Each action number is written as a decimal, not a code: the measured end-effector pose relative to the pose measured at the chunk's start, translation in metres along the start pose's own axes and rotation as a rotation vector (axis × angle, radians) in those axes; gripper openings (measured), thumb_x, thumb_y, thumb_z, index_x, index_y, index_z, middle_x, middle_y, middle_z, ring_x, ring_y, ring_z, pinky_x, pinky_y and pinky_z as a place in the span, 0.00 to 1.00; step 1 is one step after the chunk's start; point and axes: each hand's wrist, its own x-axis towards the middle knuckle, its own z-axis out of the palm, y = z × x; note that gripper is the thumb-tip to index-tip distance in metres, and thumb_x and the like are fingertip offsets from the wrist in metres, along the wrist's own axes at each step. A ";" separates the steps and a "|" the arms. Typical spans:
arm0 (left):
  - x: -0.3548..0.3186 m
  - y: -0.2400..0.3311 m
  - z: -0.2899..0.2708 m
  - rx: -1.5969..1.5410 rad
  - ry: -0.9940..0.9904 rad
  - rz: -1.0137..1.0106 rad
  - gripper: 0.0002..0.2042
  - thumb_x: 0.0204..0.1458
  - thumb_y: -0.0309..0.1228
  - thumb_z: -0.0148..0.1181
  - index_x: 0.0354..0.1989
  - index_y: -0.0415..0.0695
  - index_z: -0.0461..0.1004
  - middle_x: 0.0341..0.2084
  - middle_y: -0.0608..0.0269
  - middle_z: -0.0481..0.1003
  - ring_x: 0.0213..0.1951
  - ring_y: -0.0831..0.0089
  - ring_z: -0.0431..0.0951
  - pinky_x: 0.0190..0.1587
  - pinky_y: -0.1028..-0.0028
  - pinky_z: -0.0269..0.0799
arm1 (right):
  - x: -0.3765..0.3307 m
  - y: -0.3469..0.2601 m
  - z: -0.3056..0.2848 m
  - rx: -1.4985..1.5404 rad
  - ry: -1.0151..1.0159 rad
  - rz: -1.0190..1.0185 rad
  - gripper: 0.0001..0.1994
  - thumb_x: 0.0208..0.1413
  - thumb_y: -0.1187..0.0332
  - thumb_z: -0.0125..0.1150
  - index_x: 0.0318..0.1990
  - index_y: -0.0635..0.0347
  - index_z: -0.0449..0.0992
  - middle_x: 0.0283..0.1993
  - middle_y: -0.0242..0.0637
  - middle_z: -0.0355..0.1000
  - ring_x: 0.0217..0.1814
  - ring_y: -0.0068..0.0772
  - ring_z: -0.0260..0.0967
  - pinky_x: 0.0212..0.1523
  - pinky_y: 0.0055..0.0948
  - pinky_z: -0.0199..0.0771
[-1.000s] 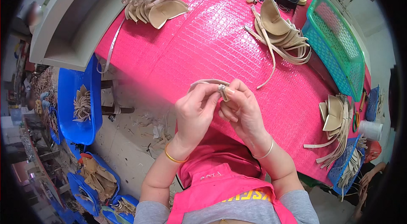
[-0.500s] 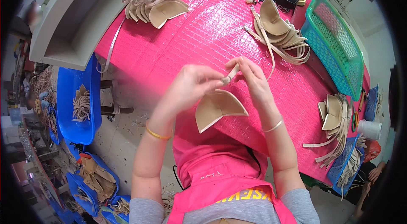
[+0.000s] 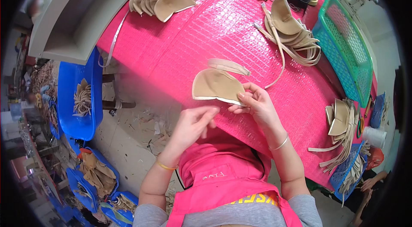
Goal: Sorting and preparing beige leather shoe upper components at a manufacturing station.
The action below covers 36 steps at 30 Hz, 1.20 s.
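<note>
A beige shoe upper piece [image 3: 216,86] with a pale lower edge is in front of me over the near part of the pink table. My right hand [image 3: 253,100] pinches its right corner between thumb and fingers. A narrow beige strap [image 3: 229,66] curves above the piece's far edge. My left hand [image 3: 195,126] hovers just below and left of the piece, apart from it, with loosely bent fingers and nothing visible in them.
Stacks of similar beige pieces lie at the far left [image 3: 165,1], far right [image 3: 287,23] and near right [image 3: 339,117] of the pink table [image 3: 171,51]. A green basket [image 3: 347,46] stands along the right side. Blue bins [image 3: 77,117] are at left. Another person's hand [image 3: 368,184] shows at lower right.
Both hands were together at the strap above the piece. My left hand has dropped down and left, letting go; my right hand has moved down to the piece's corner, and the piece is raised and turned.
</note>
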 end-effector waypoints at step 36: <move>0.021 -0.013 0.011 0.169 0.230 0.232 0.09 0.45 0.25 0.50 0.16 0.36 0.68 0.09 0.64 0.68 0.13 0.80 0.67 0.16 0.77 0.59 | 0.011 0.007 0.021 -1.066 0.397 -0.750 0.10 0.34 0.77 0.61 0.29 0.64 0.69 0.27 0.42 0.65 0.26 0.41 0.66 0.24 0.31 0.67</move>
